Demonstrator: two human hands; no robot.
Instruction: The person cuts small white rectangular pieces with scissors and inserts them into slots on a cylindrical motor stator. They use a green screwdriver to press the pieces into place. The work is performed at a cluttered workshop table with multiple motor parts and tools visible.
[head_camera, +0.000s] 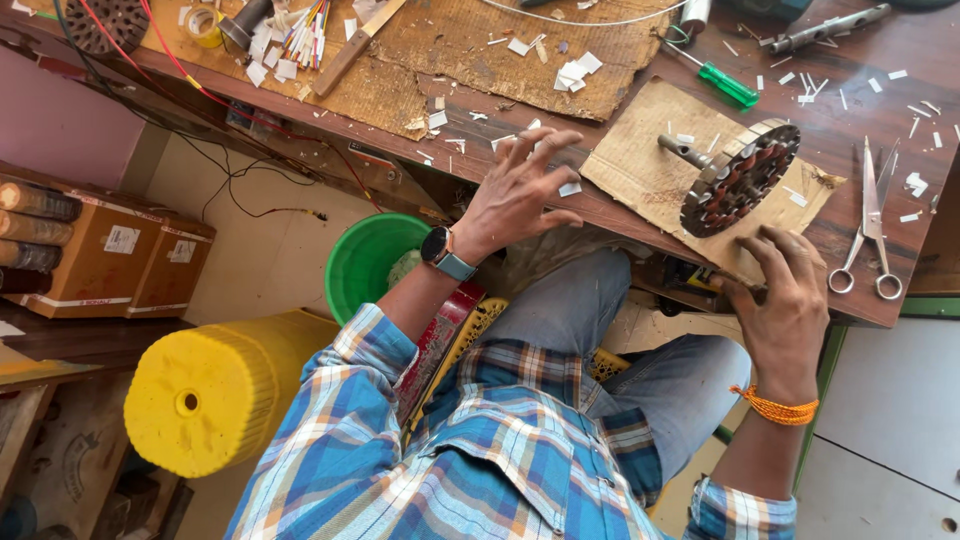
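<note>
Both hands are empty, the left hand (520, 190) spread flat on the wooden table (860, 270), the right hand (785, 295) resting its fingers on the cardboard sheet (640, 170) edge, so the round copper-wound metal stator (738, 178) tilted there could roll off.

Worktop (860, 60): dark brown wood, which I see strewn with small white paper scraps (575, 72). I list directly on it: two worn cardboard sheets, the larger (500, 50) at the far side, the smaller (640, 165) near the front edge; a green-handled screwdriver (722, 84); steel scissors (870, 225) towards the right; a wooden stick (350, 48); a bundle of coloured wires (305, 35).
</note>
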